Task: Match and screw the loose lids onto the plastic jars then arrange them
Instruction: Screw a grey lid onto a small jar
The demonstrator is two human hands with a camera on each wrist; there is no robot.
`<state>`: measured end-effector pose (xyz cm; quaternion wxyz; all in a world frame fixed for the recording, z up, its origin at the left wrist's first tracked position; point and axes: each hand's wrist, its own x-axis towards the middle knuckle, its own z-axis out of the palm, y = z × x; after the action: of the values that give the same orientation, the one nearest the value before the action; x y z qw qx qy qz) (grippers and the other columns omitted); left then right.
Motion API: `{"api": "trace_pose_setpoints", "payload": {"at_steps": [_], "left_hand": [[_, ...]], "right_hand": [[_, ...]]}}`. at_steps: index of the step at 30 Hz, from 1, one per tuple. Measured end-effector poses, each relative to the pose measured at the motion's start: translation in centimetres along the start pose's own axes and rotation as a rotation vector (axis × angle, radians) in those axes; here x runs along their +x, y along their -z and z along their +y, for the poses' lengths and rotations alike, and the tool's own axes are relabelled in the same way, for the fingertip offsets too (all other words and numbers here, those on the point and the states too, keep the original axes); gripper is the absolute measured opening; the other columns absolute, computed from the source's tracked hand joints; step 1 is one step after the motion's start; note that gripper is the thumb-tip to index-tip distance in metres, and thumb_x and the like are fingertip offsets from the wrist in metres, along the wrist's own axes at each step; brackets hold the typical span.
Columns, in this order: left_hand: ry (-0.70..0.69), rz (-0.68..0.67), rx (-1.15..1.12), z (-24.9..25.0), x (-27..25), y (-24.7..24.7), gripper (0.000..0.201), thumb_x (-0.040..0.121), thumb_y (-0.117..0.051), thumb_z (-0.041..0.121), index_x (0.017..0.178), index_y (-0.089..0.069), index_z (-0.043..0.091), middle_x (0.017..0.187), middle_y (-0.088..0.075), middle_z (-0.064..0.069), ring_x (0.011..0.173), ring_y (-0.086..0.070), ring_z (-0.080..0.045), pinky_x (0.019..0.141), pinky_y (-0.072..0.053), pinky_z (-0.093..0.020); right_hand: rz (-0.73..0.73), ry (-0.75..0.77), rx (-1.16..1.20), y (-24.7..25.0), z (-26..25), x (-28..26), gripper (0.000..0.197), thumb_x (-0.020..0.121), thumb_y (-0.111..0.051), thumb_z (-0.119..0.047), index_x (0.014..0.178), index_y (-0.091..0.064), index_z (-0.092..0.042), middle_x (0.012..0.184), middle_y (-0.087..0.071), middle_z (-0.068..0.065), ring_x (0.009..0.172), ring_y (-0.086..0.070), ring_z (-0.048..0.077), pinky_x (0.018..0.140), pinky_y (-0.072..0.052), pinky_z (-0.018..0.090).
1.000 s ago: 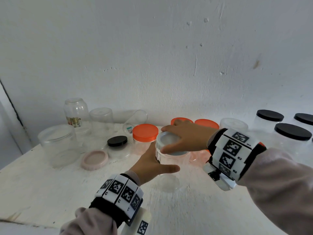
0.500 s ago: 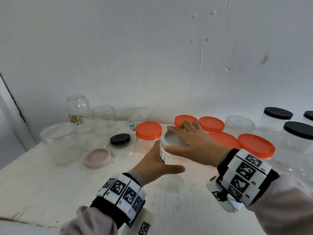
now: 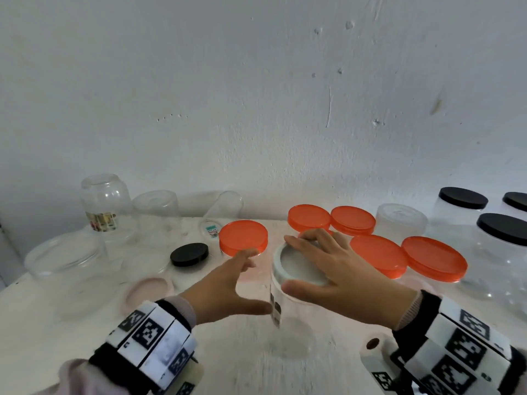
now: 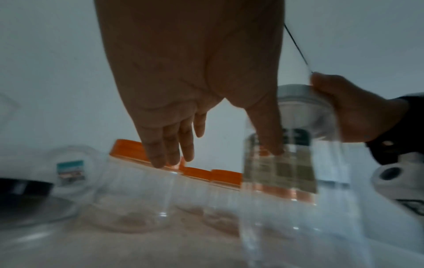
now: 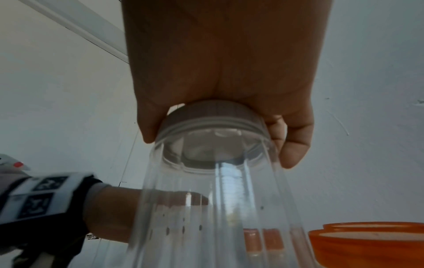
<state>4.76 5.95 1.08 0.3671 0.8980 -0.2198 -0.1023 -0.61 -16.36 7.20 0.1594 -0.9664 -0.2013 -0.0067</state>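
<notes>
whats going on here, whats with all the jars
A person is fitting lids onto clear plastic jars on a white table. The right hand grips a white lid sitting on top of a clear jar, apparently screwing it on. The left hand is open beside the jar, fingers straight and thumb by its label. To the right stand jars already capped with orange lids and black lids. To the left are uncapped jars, a loose black lid and a pink lid.
</notes>
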Motion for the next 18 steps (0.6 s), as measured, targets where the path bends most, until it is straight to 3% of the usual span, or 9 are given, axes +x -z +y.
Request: {"api": "trace_pose_setpoints", "payload": {"at_steps": [6,9,12,15,18], "left_hand": [[0.161,0.125,0.165,-4.5,1.4,5.5,0.067,0.079,-0.072,0.041,0.136,-0.041,0.025,0.134,-0.05,0.006,0.121,-0.047,-0.008,0.101,-0.036,-0.021],[0.242,0.128,0.246,-6.8,1.7,6.8,0.065,0.082,-0.069,0.039,0.137,-0.041,0.02,0.135,-0.049,0.002,0.119,-0.048,-0.011,0.094,-0.035,-0.018],[0.291,0.109,0.296,-8.5,1.9,7.3,0.064,0.084,-0.068,0.037,0.138,-0.04,0.017,0.133,-0.047,0.0,0.119,-0.047,-0.013,0.091,-0.033,-0.017],[0.286,0.093,0.354,-9.4,2.2,7.1,0.043,0.083,-0.067,0.035,0.121,-0.052,0.021,0.115,-0.05,0.003,0.108,-0.049,-0.013,0.086,-0.035,-0.018],[0.28,0.067,0.391,-9.6,2.5,6.7,0.024,0.081,-0.067,0.036,0.098,-0.052,0.029,0.1,-0.047,0.007,0.094,-0.049,-0.008,0.078,-0.035,-0.018]], "right_hand": [[-0.006,0.011,-0.022,0.0,0.0,-0.1,0.094,0.063,-0.018,-0.091,0.146,-0.014,-0.046,0.135,-0.015,-0.028,0.127,-0.013,-0.001,0.107,-0.026,0.023],[-0.025,0.027,-0.021,0.2,-0.1,-0.1,0.092,0.063,-0.019,-0.092,0.144,-0.012,-0.05,0.133,-0.011,-0.034,0.128,-0.01,-0.006,0.105,-0.023,0.019],[-0.067,0.059,-0.014,0.7,-0.2,0.1,0.086,0.066,-0.03,-0.088,0.142,-0.011,-0.052,0.132,-0.01,-0.036,0.129,-0.009,-0.009,0.105,-0.023,0.015],[-0.118,0.081,0.046,1.5,-0.2,0.1,0.084,0.07,-0.046,-0.078,0.143,-0.014,-0.051,0.133,-0.013,-0.036,0.13,-0.018,-0.009,0.105,-0.026,0.014],[-0.142,0.069,0.07,2.5,-0.6,0.3,0.084,0.07,-0.053,-0.076,0.142,-0.017,-0.052,0.131,-0.016,-0.04,0.127,-0.021,-0.015,0.101,-0.024,0.005]]}}
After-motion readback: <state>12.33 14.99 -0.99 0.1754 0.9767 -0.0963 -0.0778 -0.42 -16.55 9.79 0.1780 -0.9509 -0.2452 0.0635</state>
